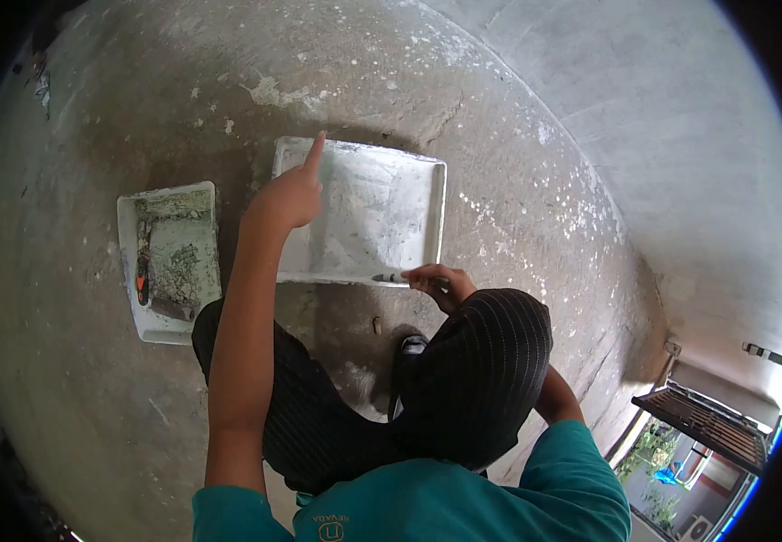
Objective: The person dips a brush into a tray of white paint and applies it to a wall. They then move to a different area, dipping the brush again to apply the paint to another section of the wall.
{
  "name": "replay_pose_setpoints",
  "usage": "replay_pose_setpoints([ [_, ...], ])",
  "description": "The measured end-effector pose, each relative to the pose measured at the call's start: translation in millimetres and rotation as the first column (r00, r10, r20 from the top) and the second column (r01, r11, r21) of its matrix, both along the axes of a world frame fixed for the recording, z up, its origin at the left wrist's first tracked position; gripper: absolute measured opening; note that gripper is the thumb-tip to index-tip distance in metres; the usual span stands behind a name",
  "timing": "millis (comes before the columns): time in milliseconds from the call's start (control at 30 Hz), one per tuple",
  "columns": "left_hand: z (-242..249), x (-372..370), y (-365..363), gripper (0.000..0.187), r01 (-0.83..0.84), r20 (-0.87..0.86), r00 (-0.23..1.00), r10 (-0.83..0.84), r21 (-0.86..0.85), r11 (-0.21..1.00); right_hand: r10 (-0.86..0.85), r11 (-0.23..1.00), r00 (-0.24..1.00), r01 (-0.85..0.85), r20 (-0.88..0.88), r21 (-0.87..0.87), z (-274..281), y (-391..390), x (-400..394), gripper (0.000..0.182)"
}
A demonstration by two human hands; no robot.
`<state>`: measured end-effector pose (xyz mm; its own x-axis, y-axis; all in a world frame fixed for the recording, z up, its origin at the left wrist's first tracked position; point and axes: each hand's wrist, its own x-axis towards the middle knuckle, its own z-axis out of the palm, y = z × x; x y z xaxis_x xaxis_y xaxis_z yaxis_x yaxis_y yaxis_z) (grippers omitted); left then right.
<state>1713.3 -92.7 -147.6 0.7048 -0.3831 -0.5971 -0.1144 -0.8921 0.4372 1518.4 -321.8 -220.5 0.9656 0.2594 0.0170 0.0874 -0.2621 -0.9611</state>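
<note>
Over the upper left part of a shallow white tray (368, 208) is my left hand (293, 194), its index finger stretched out past the far rim and its other fingers curled. Nothing shows in that hand. At the tray's near right edge, my right hand (440, 282) is closed around a slim tool with a dark tip (389, 278). The tool lies along the near rim, and its kind is hard to make out. Inside, the tray is streaked and smeared with whitish and grey marks.
To the left, a smaller white tray (129, 253) holds grey-green rubble and an orange-and-black handled tool (143, 278). The stained concrete floor (517, 217) meets a grey wall (662, 99) at right. My knees are close to both trays. A slatted opening (707, 425) lies lower right.
</note>
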Motion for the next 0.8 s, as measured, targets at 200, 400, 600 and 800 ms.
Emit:
replay_pose_setpoints([
  [200, 1, 1, -5, 0.067, 0.033, -0.036, 0.999, -0.033, -0.002, 0.999, -0.026, 0.995, 1.000, 0.027, -0.013, 0.100, -37, -17, 95, 0.012],
  [400, 18, -8, 13, 0.068, -0.036, -0.033, 0.999, 0.036, -0.005, 0.999, -0.152, 0.982, 0.959, 0.119, 0.238, 0.150, -36, -21, 185, 0.013],
  [600, 11, -4, 29, 0.068, -0.064, 0.015, 0.998, 0.065, -0.045, 0.997, 0.162, 0.885, 0.854, 0.097, 0.495, -0.456, -69, -5, 98, 0.017],
  [800, 1, 3, 25, 0.068, -0.026, -0.016, 1.000, 0.026, -0.036, 0.999, 0.240, 0.967, 0.927, -0.254, 0.290, 0.011, -50, 6, -11, 0.019],
])
